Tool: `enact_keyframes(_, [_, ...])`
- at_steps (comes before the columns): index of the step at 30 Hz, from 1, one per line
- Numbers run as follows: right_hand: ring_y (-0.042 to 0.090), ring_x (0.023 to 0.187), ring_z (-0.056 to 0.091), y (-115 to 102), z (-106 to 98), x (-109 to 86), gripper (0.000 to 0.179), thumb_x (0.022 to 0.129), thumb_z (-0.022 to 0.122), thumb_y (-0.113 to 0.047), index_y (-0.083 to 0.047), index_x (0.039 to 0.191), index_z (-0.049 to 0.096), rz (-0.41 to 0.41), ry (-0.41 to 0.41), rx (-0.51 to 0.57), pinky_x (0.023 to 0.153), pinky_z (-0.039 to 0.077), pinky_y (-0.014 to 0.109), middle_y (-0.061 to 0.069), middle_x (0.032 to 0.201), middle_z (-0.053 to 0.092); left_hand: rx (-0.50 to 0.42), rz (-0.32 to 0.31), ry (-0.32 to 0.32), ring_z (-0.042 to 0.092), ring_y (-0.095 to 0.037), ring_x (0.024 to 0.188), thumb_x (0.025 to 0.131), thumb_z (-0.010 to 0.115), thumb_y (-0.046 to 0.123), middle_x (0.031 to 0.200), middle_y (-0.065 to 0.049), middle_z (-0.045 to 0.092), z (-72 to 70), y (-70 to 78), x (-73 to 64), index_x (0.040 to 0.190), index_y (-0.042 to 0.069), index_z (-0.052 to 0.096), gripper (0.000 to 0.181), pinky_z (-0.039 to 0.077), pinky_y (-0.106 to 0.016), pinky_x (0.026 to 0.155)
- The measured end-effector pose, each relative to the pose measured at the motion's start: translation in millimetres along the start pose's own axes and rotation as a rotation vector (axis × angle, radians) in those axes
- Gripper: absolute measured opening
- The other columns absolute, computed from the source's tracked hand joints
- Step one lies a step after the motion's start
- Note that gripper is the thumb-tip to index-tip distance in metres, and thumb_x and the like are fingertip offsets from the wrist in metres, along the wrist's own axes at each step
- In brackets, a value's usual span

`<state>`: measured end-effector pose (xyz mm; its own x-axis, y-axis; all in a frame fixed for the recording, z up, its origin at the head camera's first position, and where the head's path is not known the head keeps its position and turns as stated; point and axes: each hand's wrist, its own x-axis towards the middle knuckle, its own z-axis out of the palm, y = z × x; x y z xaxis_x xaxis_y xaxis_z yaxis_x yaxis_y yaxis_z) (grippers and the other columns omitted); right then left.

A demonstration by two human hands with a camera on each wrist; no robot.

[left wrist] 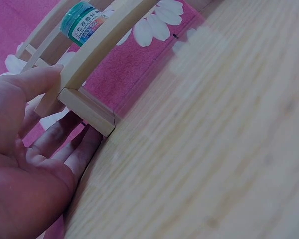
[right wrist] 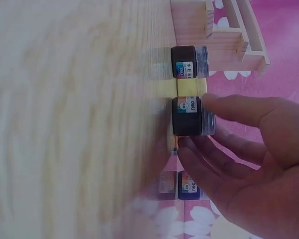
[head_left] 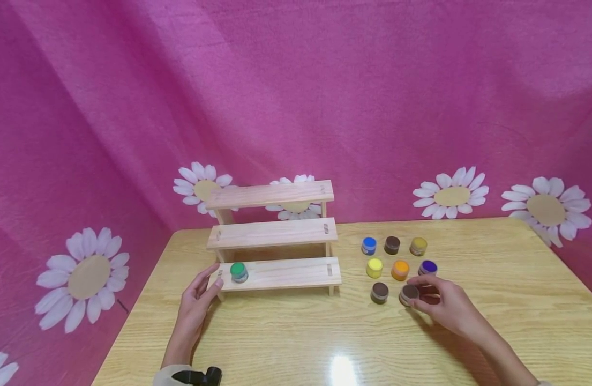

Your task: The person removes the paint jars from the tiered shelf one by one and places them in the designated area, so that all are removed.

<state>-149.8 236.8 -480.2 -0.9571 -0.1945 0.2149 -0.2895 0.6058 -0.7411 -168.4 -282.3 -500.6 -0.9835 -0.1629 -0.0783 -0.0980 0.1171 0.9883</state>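
My left hand (head_left: 195, 300) holds the left end of the lowest step of a pale wooden three-step display rack (head_left: 281, 272). In the left wrist view, the thumb lies against the plank's end and the other fingers reach around by the leg. A green-lidded paint jar (head_left: 239, 272) stands on that step, close to this hand. Over on the right, my right hand (head_left: 445, 303) grips a dark paint jar (right wrist: 187, 117) between thumb and fingers, low at the tabletop. Beside it stands another dark paint jar (head_left: 380, 292).
Behind the right hand, yellow (head_left: 374, 267), orange (head_left: 399, 270) and purple (head_left: 428, 268) paint jars form a row. Farther back are blue (head_left: 369, 246), dark brown (head_left: 392, 245) and ochre (head_left: 418, 246) ones. A pink flowered cloth (head_left: 373, 107) hangs behind the wooden table (head_left: 276, 338).
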Motion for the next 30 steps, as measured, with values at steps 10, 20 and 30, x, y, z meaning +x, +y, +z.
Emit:
enact_keyframes(10, [0.007, 0.101, 0.068, -13, -5, 1.8, 0.032, 0.086, 0.081, 0.0, 0.005, 0.115, 0.069, -0.058, 0.084, 0.094, 0.084, 0.06, 0.023, 0.019, 0.111, 0.071, 0.001, -0.007, 0.0, 0.026, -0.025, 0.154, 0.104, 0.064, 0.024, 0.167, -0.007, 0.029, 1.1, 0.2, 0.9, 0.153, 0.014, 0.047, 0.053, 0.031, -0.045, 0.122])
enact_keyframes(20, [0.006, 0.101, 0.068, -45, 8, 16.5, 0.03, 0.085, 0.08, 0.004, 0.002, 0.113, 0.07, -0.177, 0.101, 0.219, 0.087, 0.06, 0.024, 0.015, 0.11, 0.07, 0.017, 0.003, -0.006, 0.021, -0.024, 0.155, 0.105, 0.063, 0.025, 0.168, -0.007, 0.026, -1.0, -0.1, -0.5, 0.154, 0.014, 0.046, 0.053, 0.029, -0.044, 0.122])
enact_keyframes(30, [0.016, 0.102, 0.07, -67, 33, 33.4, 0.028, 0.087, 0.08, 0.0, -0.001, 0.113, 0.069, -0.187, 0.042, 0.292, 0.091, 0.06, 0.039, 0.008, 0.108, 0.072, 0.015, 0.01, -0.004, 0.024, -0.023, 0.154, 0.105, 0.062, 0.024, 0.167, -0.006, 0.029, -0.7, -0.8, -0.2, 0.153, 0.013, 0.046, 0.052, 0.031, -0.041, 0.122])
